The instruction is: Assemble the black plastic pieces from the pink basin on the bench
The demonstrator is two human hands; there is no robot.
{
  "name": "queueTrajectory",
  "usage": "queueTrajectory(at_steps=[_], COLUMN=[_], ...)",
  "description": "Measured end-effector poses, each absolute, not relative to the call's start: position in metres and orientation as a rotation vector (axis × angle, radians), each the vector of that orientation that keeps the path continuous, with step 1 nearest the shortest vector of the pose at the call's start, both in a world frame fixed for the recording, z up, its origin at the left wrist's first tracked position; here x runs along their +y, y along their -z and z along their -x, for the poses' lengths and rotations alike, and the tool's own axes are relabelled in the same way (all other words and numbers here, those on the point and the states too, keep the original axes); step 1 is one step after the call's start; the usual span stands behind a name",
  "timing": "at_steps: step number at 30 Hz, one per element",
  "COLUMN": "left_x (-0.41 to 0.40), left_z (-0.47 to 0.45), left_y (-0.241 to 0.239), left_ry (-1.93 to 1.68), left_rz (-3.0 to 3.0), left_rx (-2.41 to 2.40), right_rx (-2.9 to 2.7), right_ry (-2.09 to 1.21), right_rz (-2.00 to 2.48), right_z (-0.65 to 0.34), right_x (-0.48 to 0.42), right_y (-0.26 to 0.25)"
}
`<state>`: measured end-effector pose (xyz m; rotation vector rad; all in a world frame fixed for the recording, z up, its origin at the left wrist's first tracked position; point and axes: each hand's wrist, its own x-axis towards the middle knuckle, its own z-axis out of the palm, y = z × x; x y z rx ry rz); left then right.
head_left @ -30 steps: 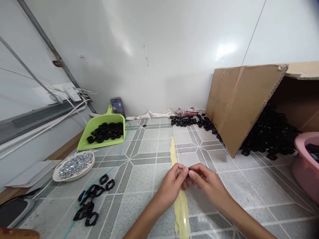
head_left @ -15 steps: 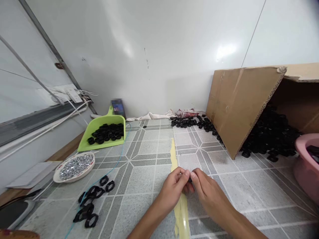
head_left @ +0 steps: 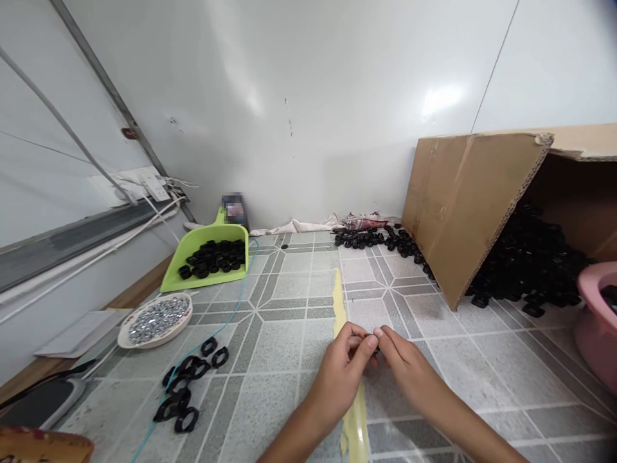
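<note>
My left hand (head_left: 340,370) and my right hand (head_left: 409,363) meet over the tiled floor, fingers curled and thumbs almost touching. Between the fingertips is a small black part (head_left: 377,351), mostly covered, so its shape cannot be made out. Beneath the hands runs a strip of yellow tape (head_left: 340,303). Several black plastic rings (head_left: 169,408) lie loose to the left of my left hand, a thin blue cord (head_left: 235,312) passing over some of them. Farther left, a white dish (head_left: 124,335) holds many small shiny metal pieces.
A green dustpan (head_left: 205,281) with black rings stands near the wall. At right, a cardboard box (head_left: 443,206) lies on its side, a heap of black rings (head_left: 525,257) spilling out. Beside it stands a pink basin (head_left: 595,341). More black rings (head_left: 359,238) lie along the wall.
The view has turned slightly left, so most things sit farther right in the picture. Both hands stay together at the black part, with only a small shift of the fingers.
</note>
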<state>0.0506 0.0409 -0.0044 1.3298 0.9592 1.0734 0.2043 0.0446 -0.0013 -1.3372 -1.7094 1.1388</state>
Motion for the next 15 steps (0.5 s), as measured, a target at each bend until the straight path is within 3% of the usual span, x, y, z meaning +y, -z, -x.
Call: queueTrajectory(at_steps=[11,15], left_x=[0.039,0.028], left_z=[-0.039,-0.033], left_y=[-0.024,-0.054], left_ry=[-1.075,-0.884], left_rz=[-1.699,-1.931], left_rx=[1.123,1.251], right_rx=[-1.307,-1.281], right_ry=[-1.685,-1.613], right_rz=[0.997,0.949], right_z=[-0.204,-0.214], right_x=[0.049,0.043], right_y=[-0.020,-0.040])
